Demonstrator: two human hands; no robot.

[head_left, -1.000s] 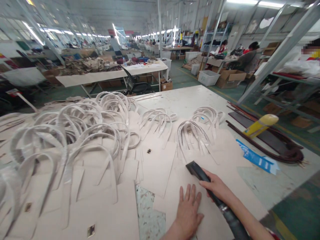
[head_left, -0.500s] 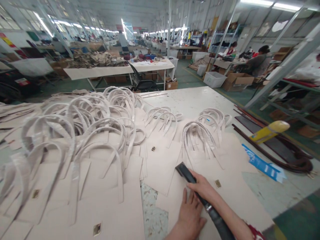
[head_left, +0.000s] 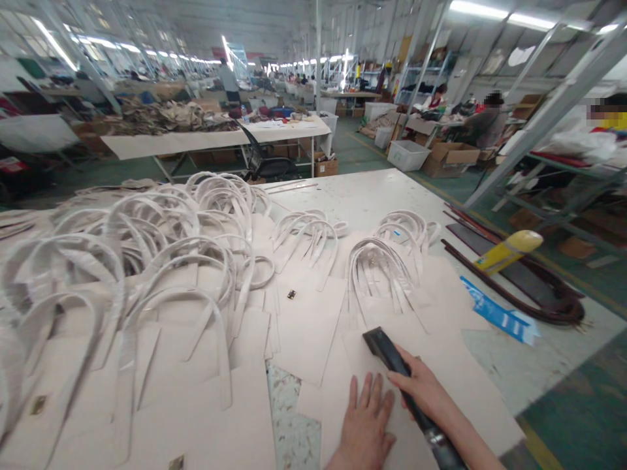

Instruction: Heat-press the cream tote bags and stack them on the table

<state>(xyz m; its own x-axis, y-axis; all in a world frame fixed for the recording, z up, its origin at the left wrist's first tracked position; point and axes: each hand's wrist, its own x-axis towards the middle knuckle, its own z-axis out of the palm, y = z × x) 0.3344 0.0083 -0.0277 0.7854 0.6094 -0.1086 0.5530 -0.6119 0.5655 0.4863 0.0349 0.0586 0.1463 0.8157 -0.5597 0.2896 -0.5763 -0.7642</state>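
Observation:
My right hand [head_left: 422, 386] is wrapped round a long black hand tool [head_left: 392, 358] with a broad, flat head; its exact kind I cannot make out. The tool's head is over a beige bag panel [head_left: 345, 378], and its body slants back toward the lower right. Palm down, my left hand [head_left: 365, 421] rests on the same panel with fingers spread, just left of the tool. Beyond the tool's head, a bundle of beige strap handles [head_left: 379, 261] arches up from the panels. A small metal fitting [head_left: 291, 294] shows on a neighbouring panel.
More beige panels and looped strap handles [head_left: 171, 254] cover the left of the table [head_left: 362, 186]. On the right lie dark brown straps [head_left: 553, 318], a yellow cylinder [head_left: 512, 250] and a blue strip [head_left: 499, 313]. Beyond stand an office chair [head_left: 269, 163] and another table [head_left: 161, 143].
The tool's head has moved a little to the right with my right hand. My left hand's fingers are spread wider, apart from the tool. The view has shifted slightly right.

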